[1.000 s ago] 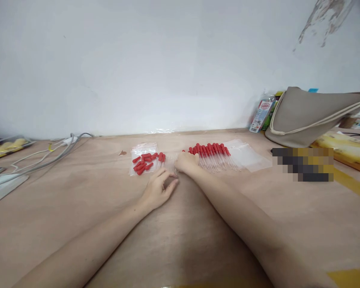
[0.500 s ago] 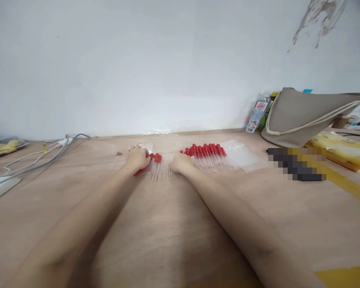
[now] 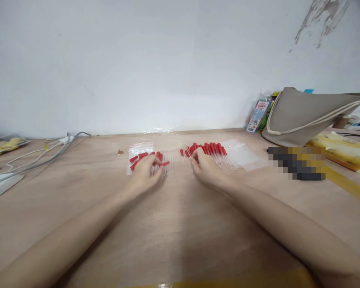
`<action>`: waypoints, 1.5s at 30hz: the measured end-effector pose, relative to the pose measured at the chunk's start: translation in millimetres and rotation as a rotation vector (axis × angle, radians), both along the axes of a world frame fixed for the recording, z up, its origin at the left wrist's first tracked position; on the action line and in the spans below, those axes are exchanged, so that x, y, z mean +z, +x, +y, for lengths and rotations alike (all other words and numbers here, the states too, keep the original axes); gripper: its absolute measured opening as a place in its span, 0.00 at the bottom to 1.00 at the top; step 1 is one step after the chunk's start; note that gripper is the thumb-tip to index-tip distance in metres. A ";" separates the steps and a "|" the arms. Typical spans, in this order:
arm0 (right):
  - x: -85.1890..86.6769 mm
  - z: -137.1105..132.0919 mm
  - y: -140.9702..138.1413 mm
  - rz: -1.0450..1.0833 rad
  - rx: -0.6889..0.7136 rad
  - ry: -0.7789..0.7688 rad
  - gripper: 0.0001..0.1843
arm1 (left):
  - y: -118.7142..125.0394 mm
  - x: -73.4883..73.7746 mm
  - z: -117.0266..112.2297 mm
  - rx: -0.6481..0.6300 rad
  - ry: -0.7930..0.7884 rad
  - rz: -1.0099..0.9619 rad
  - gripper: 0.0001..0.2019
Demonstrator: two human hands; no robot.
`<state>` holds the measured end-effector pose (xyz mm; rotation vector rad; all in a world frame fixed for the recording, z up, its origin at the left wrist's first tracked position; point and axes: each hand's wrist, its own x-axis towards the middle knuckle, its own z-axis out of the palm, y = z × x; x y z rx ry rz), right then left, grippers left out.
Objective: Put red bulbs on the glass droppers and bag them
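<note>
My left hand (image 3: 146,172) is pinched on a red rubber bulb (image 3: 164,163), just in front of a small clear bag of loose red bulbs (image 3: 138,157). A few glass dropper tubes (image 3: 169,168) lie between my hands. My right hand (image 3: 204,168) has its fingers closed at the near left end of a row of red-capped droppers (image 3: 211,150); what it grips is too small to name. An empty clear bag (image 3: 243,157) lies to the right of that row.
A grey tote bag (image 3: 306,116) and a small bottle (image 3: 258,114) stand at the back right, with a yellow packet (image 3: 342,150) beside them. Grey cables (image 3: 51,154) run along the left. The wooden table (image 3: 180,232) ends at a white wall.
My left hand has drawn back from the bulb bag with a red bulb pinched in it. My right hand has shifted right, onto the row of capped droppers.
</note>
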<state>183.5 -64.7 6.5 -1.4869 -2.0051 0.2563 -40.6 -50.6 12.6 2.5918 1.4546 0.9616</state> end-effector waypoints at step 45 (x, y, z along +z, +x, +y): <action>-33.7 -44.9 30.6 -0.206 0.361 0.289 0.11 | 27.7 -33.8 -45.8 -0.313 -0.447 -0.214 0.11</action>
